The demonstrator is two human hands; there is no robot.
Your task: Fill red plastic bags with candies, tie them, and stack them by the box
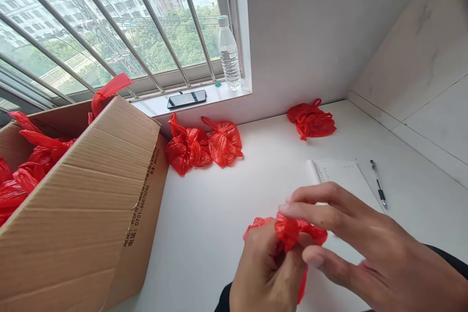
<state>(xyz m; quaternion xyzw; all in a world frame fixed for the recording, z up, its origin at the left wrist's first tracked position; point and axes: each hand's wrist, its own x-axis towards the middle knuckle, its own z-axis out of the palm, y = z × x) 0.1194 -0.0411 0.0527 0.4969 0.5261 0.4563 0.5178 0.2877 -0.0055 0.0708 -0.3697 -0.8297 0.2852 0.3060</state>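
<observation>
Pinching red bag (288, 231) w/ both hands: left hand (265, 273) & right hand (369, 253) grips closed.

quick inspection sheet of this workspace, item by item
surface: white table, mostly bare.
job's things: small red plastic bag gripped by both hands; three tied red bags against the back wall.
clutter: cardboard box on the left holding more red bags; paper sheet; pen.
grippers: left hand closed on the bag from below; right hand pinching its top.
cables: nothing seen.
surroundings: barred window; water bottle and phone on the sill.
</observation>
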